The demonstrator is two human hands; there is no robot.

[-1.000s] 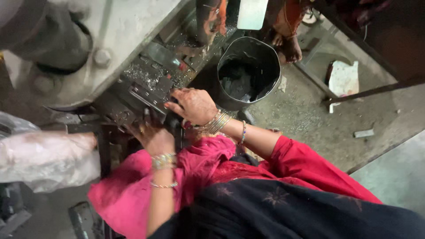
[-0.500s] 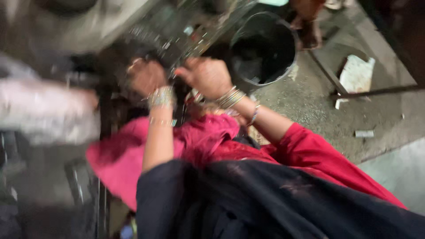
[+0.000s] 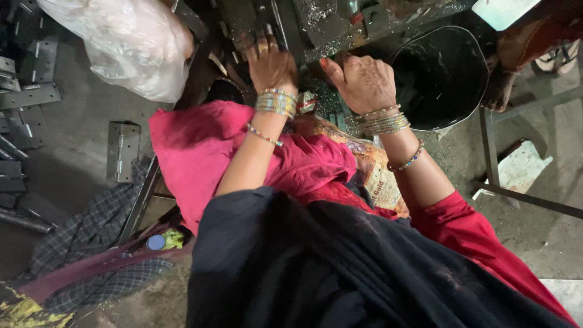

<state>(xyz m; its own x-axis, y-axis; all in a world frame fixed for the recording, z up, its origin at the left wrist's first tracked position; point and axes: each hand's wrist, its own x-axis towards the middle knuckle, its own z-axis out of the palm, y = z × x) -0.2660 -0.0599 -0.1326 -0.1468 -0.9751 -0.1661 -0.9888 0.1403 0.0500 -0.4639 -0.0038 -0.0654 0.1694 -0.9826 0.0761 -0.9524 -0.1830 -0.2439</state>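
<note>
Hands on metal machine, bucket beside

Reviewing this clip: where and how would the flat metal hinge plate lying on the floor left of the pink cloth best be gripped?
Probably the hinge plate by its long side edges, from straight above: it lies flat and apart from the other plates, both long edges exposed.

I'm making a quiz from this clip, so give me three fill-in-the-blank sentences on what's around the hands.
1. Right of the right hand stands a black ____.
2. Both wrists wear stacked ____.
3. Left of the left hand lies a white plastic ____.
4. The cloth over the lap is ____.

Missing: bucket; bangles; bag; pink
</note>
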